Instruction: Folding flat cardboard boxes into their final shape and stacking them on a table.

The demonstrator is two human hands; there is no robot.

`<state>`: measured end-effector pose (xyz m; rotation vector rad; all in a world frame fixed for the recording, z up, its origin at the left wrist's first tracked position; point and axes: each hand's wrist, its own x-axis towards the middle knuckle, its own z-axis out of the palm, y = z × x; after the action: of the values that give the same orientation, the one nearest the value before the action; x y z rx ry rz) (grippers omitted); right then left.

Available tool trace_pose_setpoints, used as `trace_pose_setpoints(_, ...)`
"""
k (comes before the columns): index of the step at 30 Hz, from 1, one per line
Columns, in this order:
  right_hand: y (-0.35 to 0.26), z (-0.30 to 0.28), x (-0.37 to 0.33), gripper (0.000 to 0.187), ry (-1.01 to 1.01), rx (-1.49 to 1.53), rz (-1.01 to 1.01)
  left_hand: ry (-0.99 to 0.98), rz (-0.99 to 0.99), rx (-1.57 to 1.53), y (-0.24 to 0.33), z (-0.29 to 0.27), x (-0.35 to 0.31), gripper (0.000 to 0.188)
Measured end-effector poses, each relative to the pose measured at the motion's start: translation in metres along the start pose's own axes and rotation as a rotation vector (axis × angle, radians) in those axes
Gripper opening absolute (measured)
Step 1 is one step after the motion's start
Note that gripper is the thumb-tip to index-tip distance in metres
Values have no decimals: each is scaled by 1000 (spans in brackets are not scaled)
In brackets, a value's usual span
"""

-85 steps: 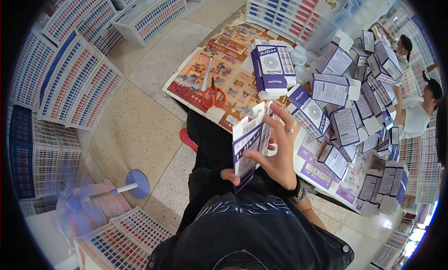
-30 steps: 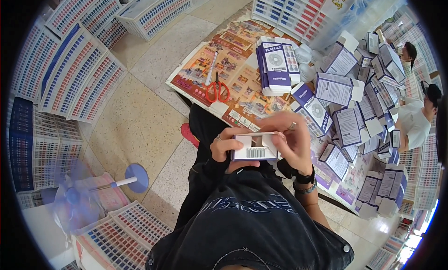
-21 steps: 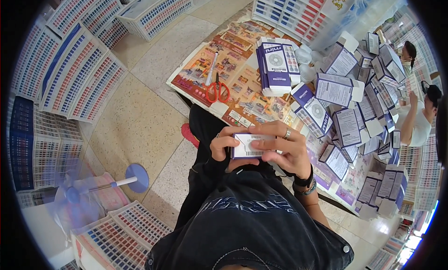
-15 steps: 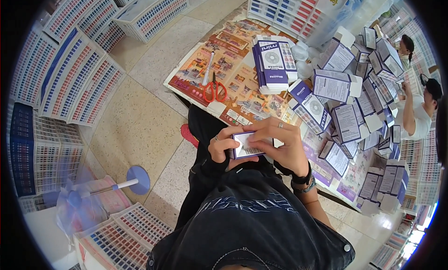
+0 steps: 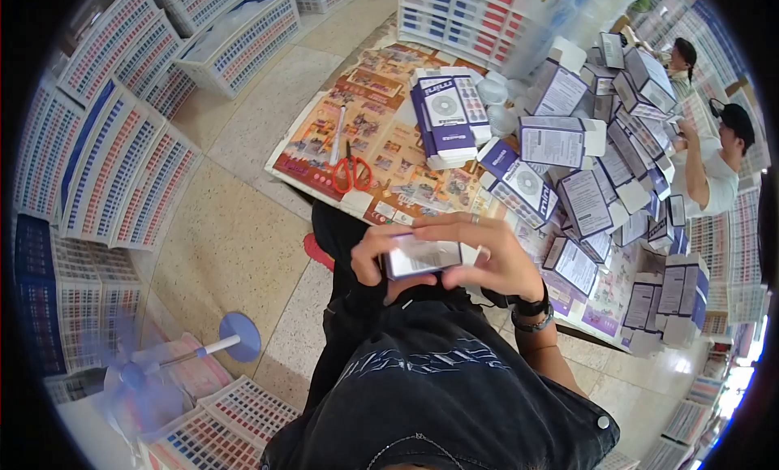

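Remotely, I logged left fingers [image 5: 378,247] gripping the box [image 5: 422,259] just off the near edge of the worktop [image 5: 393,149], right fingers [image 5: 445,222] arched over it, grip unclear; judged end-closing in hand, next calling for a press-check.

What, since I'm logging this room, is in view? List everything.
Patterned table: one, orange-brown, centre
Small cardboard box: one, white-purple, held, centre
Stacked cardboard cartons: several, purple-white, table's middle
Loose cardboard boxes: many, purple-white, table's right
Metal scissors: one, red-handled, table's left
Slim tool: one, white, beside scissors
Domed plastic pieces: several, clear, beside cartons
Grid-sided baskets: many, white, around room
Bladed fan: one, blue, lower left
Co-workers: two, pale tops, right
Shoe: one, pink, near table
Garment: one, black, bottom
Left hand, right hand: two, bare, holding box
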<state>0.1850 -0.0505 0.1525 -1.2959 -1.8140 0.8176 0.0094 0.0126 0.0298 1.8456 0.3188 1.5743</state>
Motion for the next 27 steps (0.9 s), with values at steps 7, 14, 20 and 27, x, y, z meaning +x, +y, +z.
trace_pose_setpoints(7, 4, -93, -54, 52, 949, -539, -211, -7, -215, 159, 3, -7, -2, 90)
trace_pose_setpoints(14, 113, -354, -100, 29, 1579, -1448, 173, -226, -429, 136, 0, -4, -19, 78)
trace_pose_setpoints(20, 141, -310, -70, 30, 1498, -1375, 164, -280, -431, 155, 2, -4, -27, 75)
trace_pose_setpoints(27, 140, -89, 48, 44, 611, -580, -60, -310, -482, -1, 1, 10, -19, 75)
